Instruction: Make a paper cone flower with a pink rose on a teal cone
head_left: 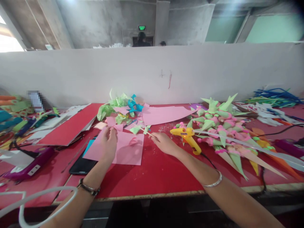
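Observation:
My right hand (pixel 165 143) is closed around a thin pale stick (pixel 146 132), which points left and away from me. The stick's far end is over green paper scraps (pixel 135 129). My left hand (pixel 109 141) is held above a pink paper sheet (pixel 128 155), fingertips pinched together. Small pink paper pieces (pixel 119 127) show right by those fingertips; whether one is gripped is hard to see. A yellow glue gun (pixel 187 137) lies just right of my right hand, with a clear glue stick (pixel 228 139) in its back.
Pink and green paper flowers (pixel 225 126) are heaped on the right. A larger pink sheet (pixel 166 114) and crumpled green paper (pixel 116 103) lie at the back. On the left are a black phone (pixel 82 166), a red board (pixel 68 126) and a purple power strip (pixel 33 164). A white partition (pixel 201 72) stands behind.

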`<act>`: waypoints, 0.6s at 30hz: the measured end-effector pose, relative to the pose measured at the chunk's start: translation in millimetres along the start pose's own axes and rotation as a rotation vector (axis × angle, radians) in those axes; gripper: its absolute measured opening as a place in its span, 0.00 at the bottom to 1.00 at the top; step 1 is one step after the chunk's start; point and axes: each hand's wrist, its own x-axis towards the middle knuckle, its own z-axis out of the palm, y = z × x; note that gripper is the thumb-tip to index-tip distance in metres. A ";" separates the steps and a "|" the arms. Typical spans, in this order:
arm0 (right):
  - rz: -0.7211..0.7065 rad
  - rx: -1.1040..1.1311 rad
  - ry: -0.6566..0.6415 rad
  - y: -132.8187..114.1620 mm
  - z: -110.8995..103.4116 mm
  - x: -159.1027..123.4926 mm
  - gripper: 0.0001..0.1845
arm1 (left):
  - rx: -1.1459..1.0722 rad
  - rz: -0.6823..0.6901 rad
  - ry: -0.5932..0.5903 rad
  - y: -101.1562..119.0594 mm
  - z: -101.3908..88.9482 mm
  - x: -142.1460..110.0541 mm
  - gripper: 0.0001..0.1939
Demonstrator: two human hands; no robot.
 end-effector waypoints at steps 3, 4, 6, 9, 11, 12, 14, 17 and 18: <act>0.070 -0.017 0.114 3.9 4.9 2.4 0.15 | 0.048 0.016 -0.081 0.1 2.7 -2.0 0.10; 0.087 -0.019 0.157 4.2 5.9 3.1 0.19 | 0.064 0.019 -0.120 0.7 4.3 -3.5 0.09; 0.076 -0.010 0.249 2.6 6.2 3.7 0.24 | 0.130 0.060 -0.208 2.5 7.6 -7.5 0.08; -0.063 0.077 0.286 -4.7 3.8 1.9 0.19 | 0.343 0.213 -0.400 3.8 11.8 -13.7 0.08; -0.164 0.176 0.162 -10.8 1.7 -1.0 0.13 | 0.485 0.310 -0.545 2.3 13.7 -16.7 0.08; -0.197 0.221 0.071 -13.6 0.8 -2.6 0.13 | 0.527 0.337 -0.606 0.8 14.4 -17.8 0.08; -0.221 0.283 -0.103 -17.6 -0.6 -5.7 0.14 | 0.586 0.375 -0.707 -2.9 15.5 -19.2 0.07; -0.195 0.289 -0.271 -19.2 -1.3 -8.3 0.16 | 0.618 0.402 -0.811 -7.3 16.0 -19.6 0.07; -0.184 0.277 -0.304 -18.8 -1.1 -8.5 0.16 | 0.621 0.403 -0.833 -7.9 15.8 -19.5 0.07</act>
